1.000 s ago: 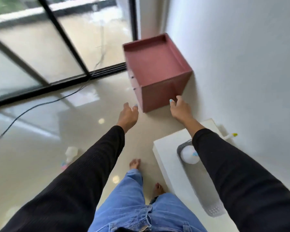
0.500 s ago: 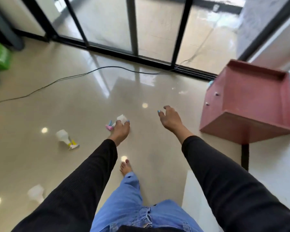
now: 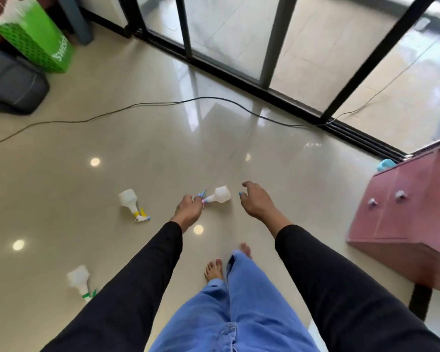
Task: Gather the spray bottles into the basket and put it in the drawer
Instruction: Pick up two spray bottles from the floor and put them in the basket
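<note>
Three white spray bottles lie on the glossy floor. One with a pink and blue nozzle (image 3: 220, 194) shows between my hands, one with a yellow nozzle (image 3: 128, 199) lies to its left, and one with a green nozzle (image 3: 79, 278) is at the lower left. My left hand (image 3: 188, 212) hangs loosely curled, holds nothing, and overlaps the pink nozzle in view. My right hand (image 3: 257, 201) is open with fingers apart, just right of that bottle. The red drawer cabinet (image 3: 404, 212) stands at the right with its drawers closed. The basket is out of view.
A black cable (image 3: 163, 104) runs across the floor ahead. A green paper bag (image 3: 36, 34) and a grey bag (image 3: 10, 82) sit at the far left. Sliding glass doors (image 3: 277, 41) with black frames line the far side. My bare feet (image 3: 214, 269) are below.
My view has swung left, away from the wall, the white table and the basket. The cabinet slid to the right edge and the bottles on the floor came into view.
</note>
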